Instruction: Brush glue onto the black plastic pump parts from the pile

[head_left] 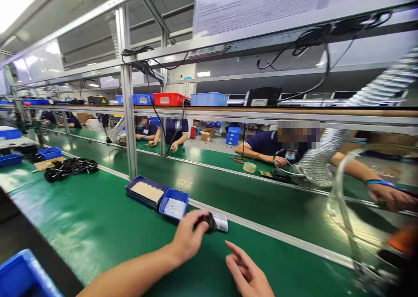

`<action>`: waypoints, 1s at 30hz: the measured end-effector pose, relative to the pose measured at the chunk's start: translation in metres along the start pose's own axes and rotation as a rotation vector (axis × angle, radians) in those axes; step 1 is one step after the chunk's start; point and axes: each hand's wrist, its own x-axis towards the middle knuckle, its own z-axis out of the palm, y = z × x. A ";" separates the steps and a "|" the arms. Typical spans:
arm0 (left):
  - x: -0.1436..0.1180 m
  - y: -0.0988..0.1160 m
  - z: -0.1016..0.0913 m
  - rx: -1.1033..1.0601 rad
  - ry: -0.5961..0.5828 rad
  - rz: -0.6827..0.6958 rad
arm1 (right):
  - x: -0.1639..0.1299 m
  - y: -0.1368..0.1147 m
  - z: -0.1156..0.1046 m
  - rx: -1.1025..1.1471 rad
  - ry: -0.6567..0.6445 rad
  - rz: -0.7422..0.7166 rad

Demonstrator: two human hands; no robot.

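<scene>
My left hand (189,238) is closed, thumb and fingers pinching a small dark part (209,223) above the green bench. The part's exact kind is hidden by the fingers and blur. Just behind it, close to the bench's back rail, is a white cylinder with a printed label (221,222); whether the two touch I cannot tell. My right hand (248,273) is at the lower middle, to the right of the left one. Its index finger is stretched out, the other fingers are loosely bent, and nothing is in it.
A blue bin with white pieces (188,200) and a dark blue bin with beige pieces (127,192) stand beyond my left hand. Black parts (70,168) are heaped at left. A co-worker (261,142) works across the line. A clear hose (341,192) hangs at right.
</scene>
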 end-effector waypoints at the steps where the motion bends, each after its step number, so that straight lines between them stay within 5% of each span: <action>1: 0.009 0.000 -0.009 0.098 0.050 0.060 | 0.002 0.003 0.000 0.026 -0.003 0.019; 4: 0.030 -0.015 -0.024 0.367 0.101 0.124 | 0.005 0.012 -0.002 0.040 -0.042 0.047; 8: 0.039 -0.035 -0.025 0.596 -0.070 0.095 | 0.002 0.011 -0.004 0.035 -0.109 0.080; 10: 0.039 -0.035 -0.024 0.617 -0.089 0.110 | -0.001 0.004 -0.004 0.022 -0.142 0.080; 16: 0.039 -0.025 -0.030 0.470 0.111 0.130 | -0.002 -0.007 -0.003 -0.003 -0.143 0.058; 25: 0.027 -0.032 -0.012 0.577 0.049 0.153 | -0.002 -0.012 -0.004 0.036 -0.088 0.051; 30: 0.031 -0.030 -0.004 0.782 -0.028 0.040 | 0.001 0.010 -0.012 0.031 -0.057 0.095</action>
